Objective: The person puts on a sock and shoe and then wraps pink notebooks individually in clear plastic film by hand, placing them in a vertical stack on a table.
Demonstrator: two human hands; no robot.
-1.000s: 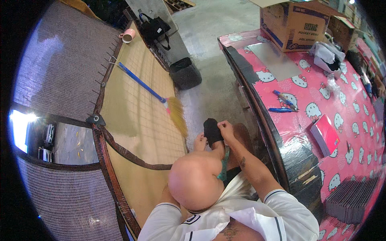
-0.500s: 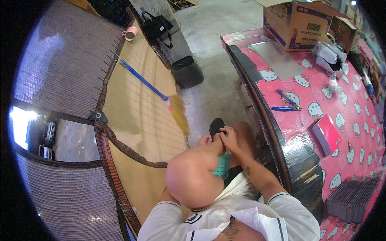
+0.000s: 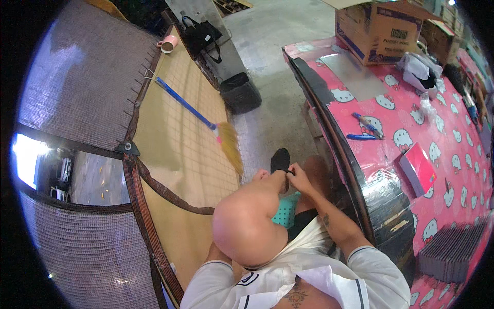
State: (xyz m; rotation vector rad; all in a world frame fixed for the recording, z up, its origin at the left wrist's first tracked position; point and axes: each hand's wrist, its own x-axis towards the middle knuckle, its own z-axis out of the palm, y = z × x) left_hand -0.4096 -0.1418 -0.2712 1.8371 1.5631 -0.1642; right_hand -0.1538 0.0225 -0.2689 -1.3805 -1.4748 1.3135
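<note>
A black sock covers the foot of my raised, bent leg, its upper edge at the ankle. My right hand is at the ankle's right side, thumb and fingers closed on the sock's edge. On the ankle's left side is my left hand, partly behind the shin, its fingers mostly hidden. My bare knee fills the lower middle of the view. A teal piece with round holes shows beneath my legs.
A pink table covering lies to the right, with pens, a pink box, grey stacked pieces and a carton. On the left, a blue-handled broom rests against tan boarding. A black bin stands ahead.
The sock now sits further up, covering more of the foot and reaching the ankle. My right hand has shifted slightly toward me, along the ankle.
</note>
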